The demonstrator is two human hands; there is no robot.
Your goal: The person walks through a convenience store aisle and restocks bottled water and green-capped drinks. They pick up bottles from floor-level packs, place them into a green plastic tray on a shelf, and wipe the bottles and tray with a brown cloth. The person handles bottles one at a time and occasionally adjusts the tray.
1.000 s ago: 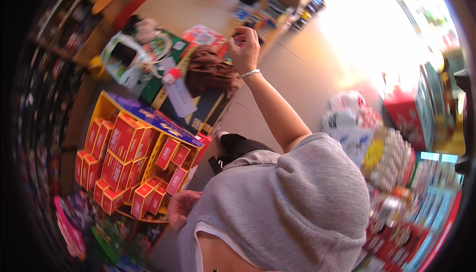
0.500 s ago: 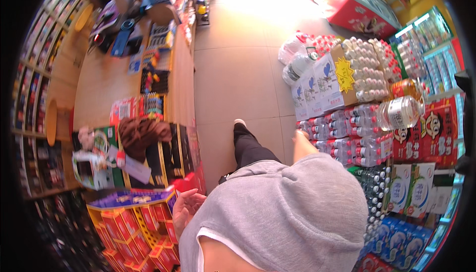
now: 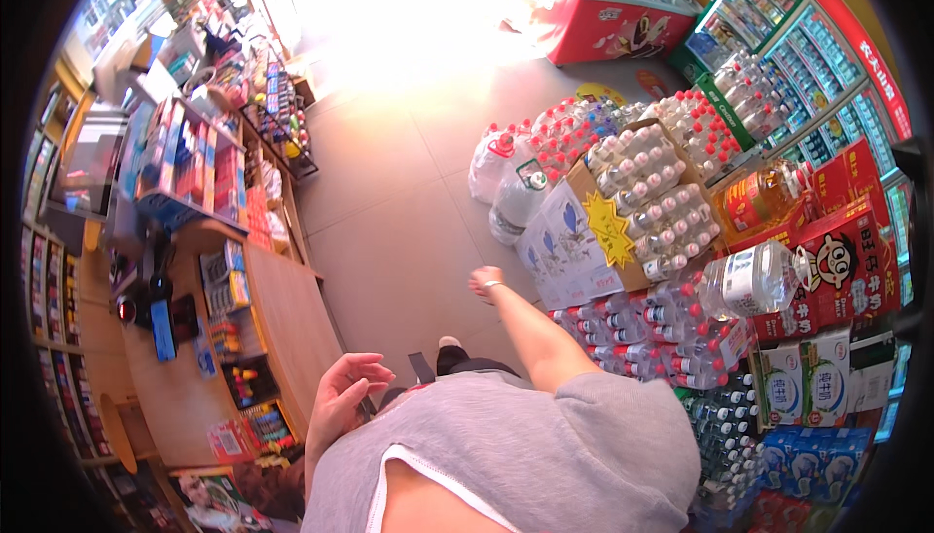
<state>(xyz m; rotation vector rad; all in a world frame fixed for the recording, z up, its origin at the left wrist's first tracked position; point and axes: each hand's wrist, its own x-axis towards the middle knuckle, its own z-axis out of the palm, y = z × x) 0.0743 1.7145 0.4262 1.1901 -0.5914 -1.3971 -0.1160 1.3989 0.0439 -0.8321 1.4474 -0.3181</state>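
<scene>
Left hand (image 3: 342, 395) empty, fingers spread wide, just beside the wooden desk (image 3: 282, 324) edge. Right hand (image 3: 484, 283) (grip loose, empty) reaches near the cardboard box (image 3: 569, 246) of water bottles (image 3: 647, 193).

The left hand (image 3: 342, 395) hangs near the body, fingers loosely curled and spread, holding nothing. The right arm stretches far forward, its right hand (image 3: 484, 283) empty, a band on the wrist.

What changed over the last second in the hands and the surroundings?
The right hand, raised over the counter goods a second ago, now stretches empty toward the stacked packs of red-capped water bottles. The view swung from yellow display boxes to the tiled aisle. The left hand stays open, empty.
</scene>
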